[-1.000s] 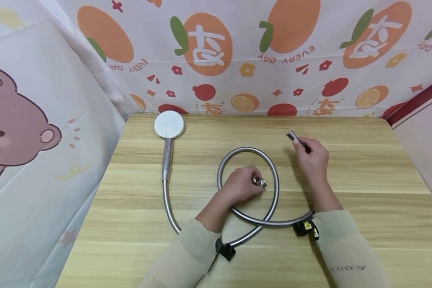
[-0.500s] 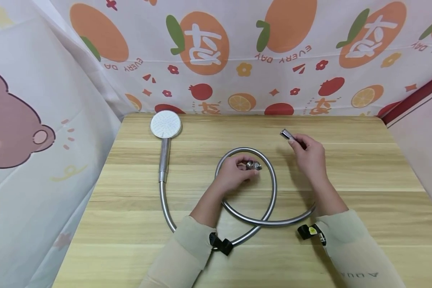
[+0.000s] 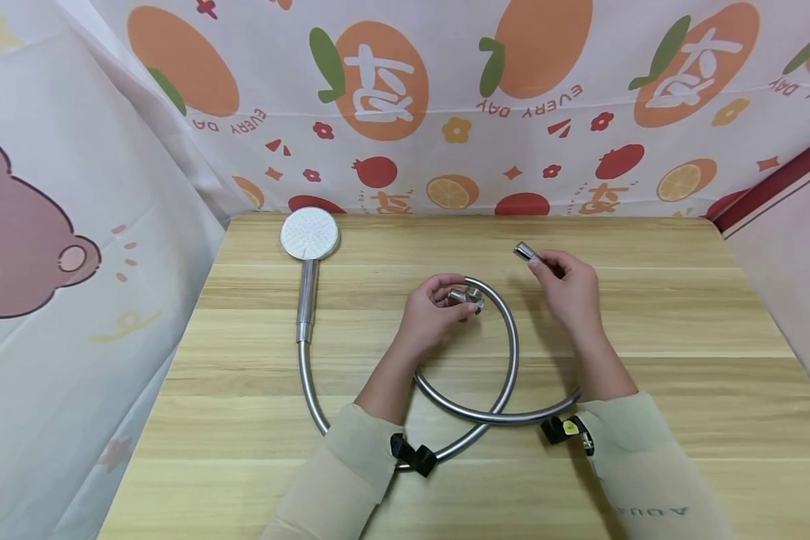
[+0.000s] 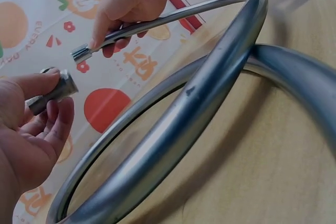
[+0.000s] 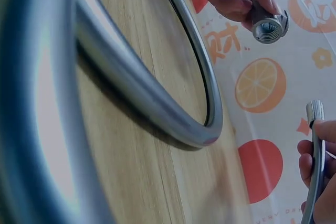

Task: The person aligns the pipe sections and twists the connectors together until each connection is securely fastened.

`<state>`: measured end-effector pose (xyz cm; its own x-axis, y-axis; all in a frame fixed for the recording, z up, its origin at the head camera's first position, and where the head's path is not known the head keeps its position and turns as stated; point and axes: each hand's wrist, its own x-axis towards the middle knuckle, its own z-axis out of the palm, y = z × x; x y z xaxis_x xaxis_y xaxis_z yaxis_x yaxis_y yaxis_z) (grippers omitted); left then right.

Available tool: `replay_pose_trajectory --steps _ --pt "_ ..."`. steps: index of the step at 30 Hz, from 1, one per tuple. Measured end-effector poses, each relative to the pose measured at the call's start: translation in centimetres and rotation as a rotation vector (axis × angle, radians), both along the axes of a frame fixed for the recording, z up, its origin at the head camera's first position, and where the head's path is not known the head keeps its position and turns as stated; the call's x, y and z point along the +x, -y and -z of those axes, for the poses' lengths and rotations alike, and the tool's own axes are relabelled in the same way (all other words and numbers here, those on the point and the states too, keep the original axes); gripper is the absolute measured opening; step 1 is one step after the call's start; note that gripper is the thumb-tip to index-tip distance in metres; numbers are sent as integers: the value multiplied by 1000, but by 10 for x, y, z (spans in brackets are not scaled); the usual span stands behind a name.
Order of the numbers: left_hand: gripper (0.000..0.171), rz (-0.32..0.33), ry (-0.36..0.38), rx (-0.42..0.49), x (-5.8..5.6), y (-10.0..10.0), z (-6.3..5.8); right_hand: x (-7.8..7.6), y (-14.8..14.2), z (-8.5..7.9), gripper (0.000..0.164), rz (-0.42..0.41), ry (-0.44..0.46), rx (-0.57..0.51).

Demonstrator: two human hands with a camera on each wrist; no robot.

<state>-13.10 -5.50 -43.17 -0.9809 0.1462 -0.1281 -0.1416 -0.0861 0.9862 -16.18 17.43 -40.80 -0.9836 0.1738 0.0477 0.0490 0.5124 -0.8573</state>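
Observation:
My left hand [image 3: 425, 315] pinches a small metal threaded fitting [image 3: 472, 298] between thumb and fingers, held up over the coiled hose. Its round threaded opening [image 5: 266, 31] faces the camera in the right wrist view. To the right, my right hand [image 3: 572, 292] grips the free end of a metal shower hose [image 3: 511, 356], whose ribbed chrome nut [image 4: 81, 54] sticks out past the thumb. A gap separates nut and fitting in both wrist views. At the hose's other end, a shower head [image 3: 309, 234] lies on the table, spray face up.
The hose forms a loop on the wooden table [image 3: 229, 420] beneath both hands and passes by the forearms. A printed curtain [image 3: 459, 172] hangs along the table's back edge, and a white cloth [image 3: 142, 247] with a bear hangs at the left.
My left hand has risen toward the table's back with the fitting, turning it. My right hand has shifted slightly left with the hose end. The shower head stays on the table.

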Motion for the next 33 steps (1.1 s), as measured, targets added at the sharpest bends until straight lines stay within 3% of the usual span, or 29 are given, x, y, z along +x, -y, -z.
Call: replay_pose_trajectory --steps 7,13,18,25,28,33 --pt "33 -85 -26 -77 -3 1 1 -4 9 2 33 -25 -9 6" --pt "41 -103 19 75 -6 2 -3 -4 12 9 37 -39 -36 36" --pt "52 -113 35 114 -8 5 -11 -2 13 16 34 -25 -138 55" --pt "42 -146 6 51 -21 3 -19 1 15 24 22 -6 -323 8" --pt "39 -157 -34 -14 -25 3 -19 1 16 26 19 -5 -356 -13" --pt "33 -167 -86 -94 -29 7 -13 2 17 25 19 -78 -382 -24"
